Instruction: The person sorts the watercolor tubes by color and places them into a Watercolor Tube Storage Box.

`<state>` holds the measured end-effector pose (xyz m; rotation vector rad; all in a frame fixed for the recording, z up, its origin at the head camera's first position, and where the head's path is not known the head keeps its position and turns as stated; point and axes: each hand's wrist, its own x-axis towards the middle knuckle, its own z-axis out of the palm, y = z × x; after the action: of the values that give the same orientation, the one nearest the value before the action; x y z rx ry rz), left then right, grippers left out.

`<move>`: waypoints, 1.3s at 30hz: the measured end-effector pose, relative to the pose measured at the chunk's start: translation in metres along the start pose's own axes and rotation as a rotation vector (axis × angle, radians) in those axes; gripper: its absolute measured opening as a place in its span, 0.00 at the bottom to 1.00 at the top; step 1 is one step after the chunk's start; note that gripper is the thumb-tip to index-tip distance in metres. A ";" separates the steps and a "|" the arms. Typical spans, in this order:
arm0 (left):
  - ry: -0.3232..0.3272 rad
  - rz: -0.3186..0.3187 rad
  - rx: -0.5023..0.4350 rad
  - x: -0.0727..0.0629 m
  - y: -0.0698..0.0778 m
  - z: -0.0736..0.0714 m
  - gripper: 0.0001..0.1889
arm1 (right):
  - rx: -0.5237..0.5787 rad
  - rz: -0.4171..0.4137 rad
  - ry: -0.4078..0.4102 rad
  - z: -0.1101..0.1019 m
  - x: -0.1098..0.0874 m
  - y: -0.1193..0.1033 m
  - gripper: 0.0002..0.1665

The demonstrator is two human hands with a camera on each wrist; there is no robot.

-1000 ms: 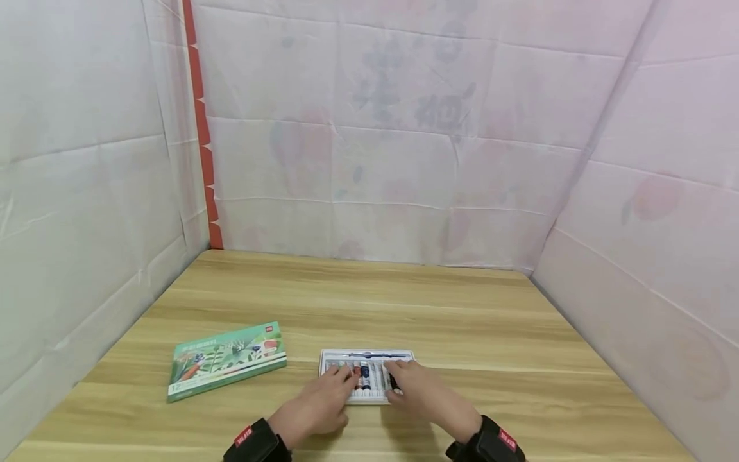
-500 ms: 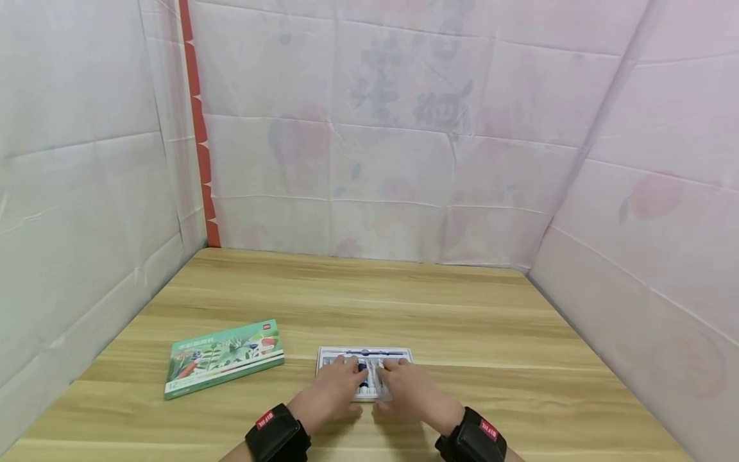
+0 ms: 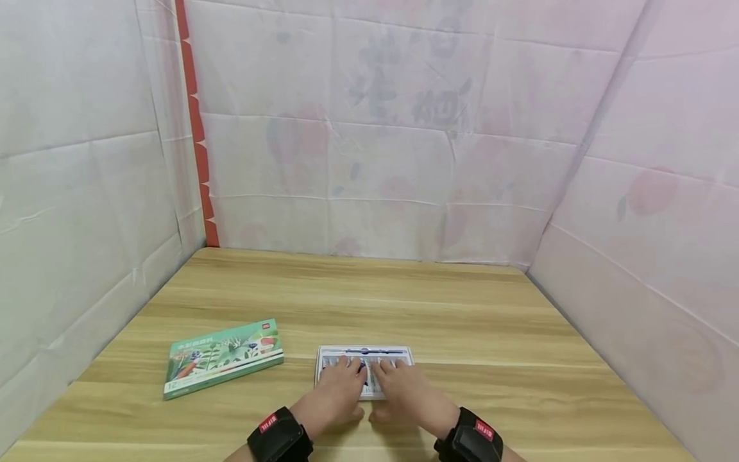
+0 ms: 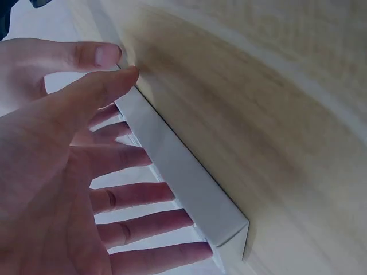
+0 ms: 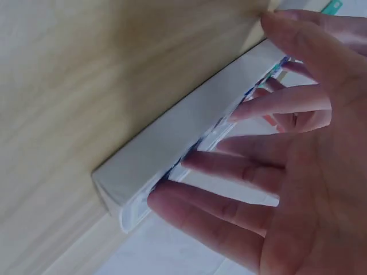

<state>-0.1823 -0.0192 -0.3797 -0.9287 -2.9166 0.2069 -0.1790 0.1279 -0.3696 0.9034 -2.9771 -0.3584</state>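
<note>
A shallow white tray point(image 3: 318, 372) lies on the table in front of me in the head view. It holds small paint tubes, and a slim dark blue paintbrush point(image 3: 381, 351) runs along its far side. Both hands lie side by side over the tubes, covering most of them. My left hand point(image 3: 337, 390) rests straight fingers on the left half, and my right hand point(image 3: 408, 393) does likewise on the right half. Both wrist views show extended fingers at the tray's near wall point(image 4: 178, 166), the thumbs outside it. Neither hand grips anything.
A green illustrated paint box point(image 3: 225, 358) lies flat and angled to the left of the tray. The wooden table point(image 3: 369, 301) is enclosed at the back and sides by pale cloth sheets point(image 3: 381, 154).
My left hand has shifted right and my right hand left, so they are nearer each other and hide more tubes. Over the last half second both have barely moved.
</note>
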 end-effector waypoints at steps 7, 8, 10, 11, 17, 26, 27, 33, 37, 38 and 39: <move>0.010 -0.001 0.032 0.003 -0.001 -0.001 0.30 | -0.034 0.018 0.023 -0.001 0.004 -0.005 0.44; 0.001 0.005 0.025 0.003 -0.002 -0.001 0.30 | -0.034 0.020 0.023 0.000 0.004 -0.005 0.44; 0.005 0.019 0.024 0.002 -0.003 0.000 0.30 | -0.029 0.026 0.017 0.001 0.004 -0.006 0.44; -0.001 0.023 0.018 0.002 -0.003 0.000 0.30 | -0.023 0.032 0.004 0.001 0.004 -0.006 0.44; -0.027 0.036 -0.014 0.002 -0.004 -0.001 0.33 | 0.062 0.090 -0.038 0.001 0.003 -0.003 0.45; -0.092 0.103 -0.148 -0.001 -0.016 -0.007 0.34 | -0.116 0.046 0.044 0.001 0.006 -0.003 0.31; -0.123 0.107 -0.207 -0.003 -0.021 -0.009 0.35 | -0.113 0.056 0.033 0.001 0.007 -0.004 0.30; -0.208 0.032 -0.590 -0.023 -0.082 -0.002 0.41 | -0.040 0.101 0.013 0.004 0.005 0.003 0.29; -0.151 -0.150 -0.617 -0.054 -0.146 0.012 0.47 | 0.023 0.108 -0.005 0.008 0.001 0.016 0.30; -0.158 -0.204 -0.614 -0.063 -0.161 0.015 0.49 | 0.048 0.115 -0.017 0.009 -0.001 0.019 0.31; -0.156 -0.238 -0.607 -0.072 -0.175 0.018 0.51 | 0.069 0.125 -0.030 0.010 -0.003 0.023 0.31</move>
<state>-0.2256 -0.2040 -0.3738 -0.6144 -3.2556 -0.6832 -0.1904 0.1503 -0.3741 0.7180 -3.0716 -0.2698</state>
